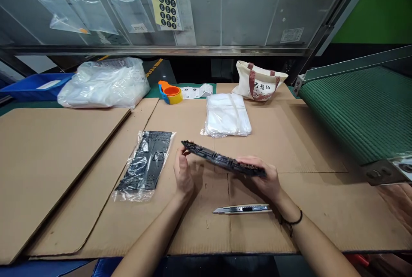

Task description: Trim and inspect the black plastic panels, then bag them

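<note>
A long black plastic part (222, 161) is held above the cardboard, seen nearly edge-on, its left end higher than its right. My left hand (184, 171) grips the left end with fingers and thumb. My right hand (265, 178) is closed round the right end. Below them a utility knife (243, 209) lies on the cardboard, blade tip pointing left. Another black part (146, 161), wrapped in clear plastic, lies flat to the left of my left hand. Beyond the held part sits a stack of clear plastic bags (227, 114).
Cardboard sheets (58, 152) are stacked at left. At the back are a blue tray (35, 86), a bulky plastic bag (104, 81), a tape dispenser (170, 93) and a cloth bag (259, 81). A green conveyor belt (363, 105) stands at right.
</note>
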The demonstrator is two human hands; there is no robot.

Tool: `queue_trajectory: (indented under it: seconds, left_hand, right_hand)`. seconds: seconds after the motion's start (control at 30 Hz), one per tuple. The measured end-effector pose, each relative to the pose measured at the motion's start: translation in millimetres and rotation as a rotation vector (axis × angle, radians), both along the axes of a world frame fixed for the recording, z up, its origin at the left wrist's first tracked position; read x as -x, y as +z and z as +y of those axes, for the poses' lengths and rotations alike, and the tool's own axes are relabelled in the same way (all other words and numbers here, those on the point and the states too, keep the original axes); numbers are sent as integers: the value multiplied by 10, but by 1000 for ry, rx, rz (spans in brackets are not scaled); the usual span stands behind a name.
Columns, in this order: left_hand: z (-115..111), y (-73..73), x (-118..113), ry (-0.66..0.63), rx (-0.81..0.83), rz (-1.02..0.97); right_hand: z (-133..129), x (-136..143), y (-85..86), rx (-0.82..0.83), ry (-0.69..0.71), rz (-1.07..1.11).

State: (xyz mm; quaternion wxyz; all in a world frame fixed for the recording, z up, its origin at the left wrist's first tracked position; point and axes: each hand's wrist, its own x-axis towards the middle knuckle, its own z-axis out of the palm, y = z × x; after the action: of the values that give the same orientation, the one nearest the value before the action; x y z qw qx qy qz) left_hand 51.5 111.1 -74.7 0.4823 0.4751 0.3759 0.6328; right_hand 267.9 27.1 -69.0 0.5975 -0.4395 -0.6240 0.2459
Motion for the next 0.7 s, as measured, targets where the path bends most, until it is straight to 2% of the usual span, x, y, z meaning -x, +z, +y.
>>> queue_trajectory:
  seconds: [0.1,0.2,0.27,0.5,0.7]
  left_hand:
    - [-116,55,-58,-58,-165,-66]
    - [-199,77,-96,-23,-318,-2]
    - [-226,54,-98,-19,-410,43]
    - [-221,-98,-50,-11,-571,146]
    - [-226,-152,-65,-29,-666,158]
  right_hand:
    - [-56,29,27,-338,-220,-348]
    - [-63,35,-3,-400,-526,-409]
    - [-44,33,-20,-386,-615,-375]
    - [30,30,-25,-409,-565,-231]
    - [59,19,-91,-426,-557,-151]
